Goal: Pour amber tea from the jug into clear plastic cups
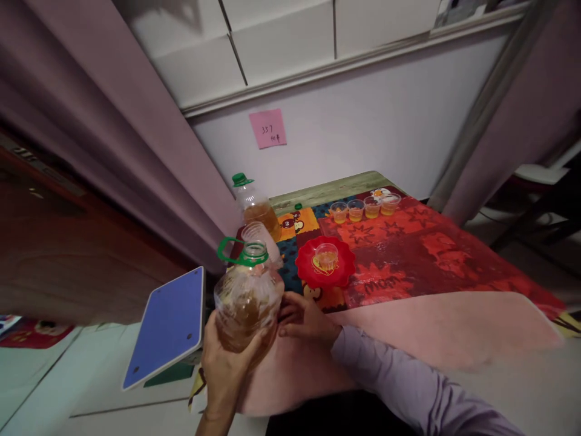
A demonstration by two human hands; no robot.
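Observation:
A large clear plastic jug point(247, 309) of amber liquid stands near the table's front left. Its neck is uncapped, with a green handle ring point(240, 253) around it. My left hand point(231, 357) wraps the jug's lower left side, thumb across its front. Beside the jug's right side is my right hand point(306, 318), fingers bent and apart; whether the fingertips touch the jug is unclear. Right behind the jug, partly hidden, is a stack of clear plastic cups point(256, 233). A red scalloped plate point(304, 272) holds one clear cup point(327, 257) with yellowish liquid.
Another jug point(261, 215) with a green top stands at the back left. Several cups point(356, 210) of yellow liquid line the back. A small green cap point(298, 206) lies nearby. A blue stool point(170, 327) is left of the red patterned tablecloth point(408, 248).

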